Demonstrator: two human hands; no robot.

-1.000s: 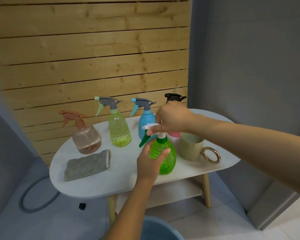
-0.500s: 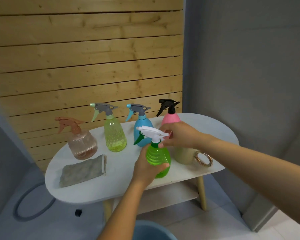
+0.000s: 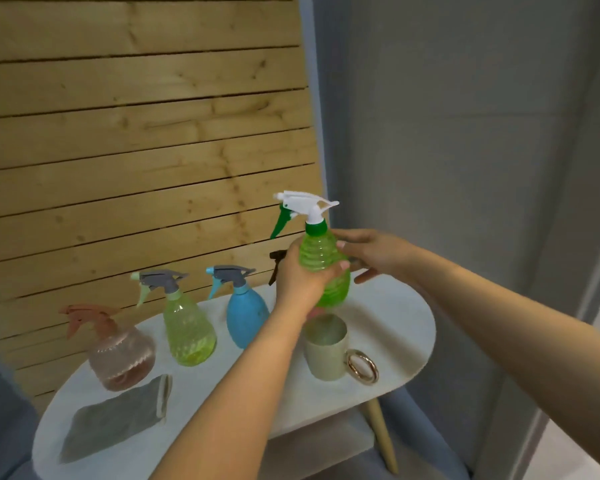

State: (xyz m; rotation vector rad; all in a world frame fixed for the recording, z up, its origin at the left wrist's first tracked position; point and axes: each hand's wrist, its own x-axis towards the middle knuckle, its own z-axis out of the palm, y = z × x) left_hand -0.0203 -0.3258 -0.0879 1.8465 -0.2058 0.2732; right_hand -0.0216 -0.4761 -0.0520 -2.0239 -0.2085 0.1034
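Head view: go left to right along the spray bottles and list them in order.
brown spray bottle → yellow spray bottle → blue spray bottle → green spray bottle, held above the table in the left hand. The bottle with the black trigger is mostly hidden behind that hand, so it is left out.

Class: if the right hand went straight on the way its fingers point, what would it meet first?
Most likely the green spray bottle, which the left hand grips in the air. The right hand seems almost against its side, though depth is unclear.
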